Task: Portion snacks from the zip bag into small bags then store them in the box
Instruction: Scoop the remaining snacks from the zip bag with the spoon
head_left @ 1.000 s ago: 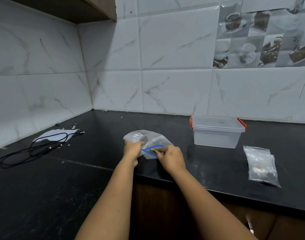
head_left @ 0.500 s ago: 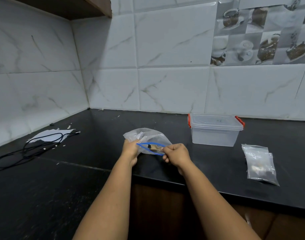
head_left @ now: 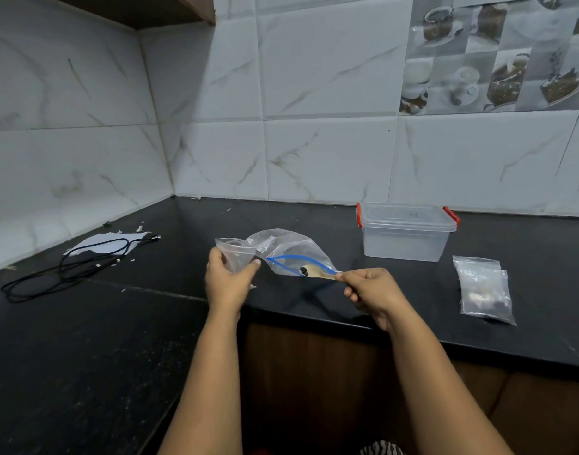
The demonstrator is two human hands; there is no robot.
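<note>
A clear zip bag (head_left: 288, 249) with a blue zip line lies on the black counter, its mouth gaping toward me. My right hand (head_left: 370, 289) grips the handle of a small wooden spoon (head_left: 317, 272); its bowl carries a few dark snack pieces at the bag's mouth. My left hand (head_left: 227, 279) holds a small clear bag (head_left: 234, 254) upright with its top spread apart, just left of the zip bag. The clear plastic box (head_left: 406, 234) with red clips stands lidded at the back right.
Filled small bags (head_left: 483, 289) lie flat on the counter right of my right hand. A black cable (head_left: 68, 266) and a white paper scrap (head_left: 104, 241) sit at the far left. Tiled walls close the back and left. The counter's front edge (head_left: 445, 343) runs below my hands.
My right hand has pulled rightward, drawing the spoon with dark pieces out to the zip bag's mouth. My left hand has raised the small bag with its top spread.
</note>
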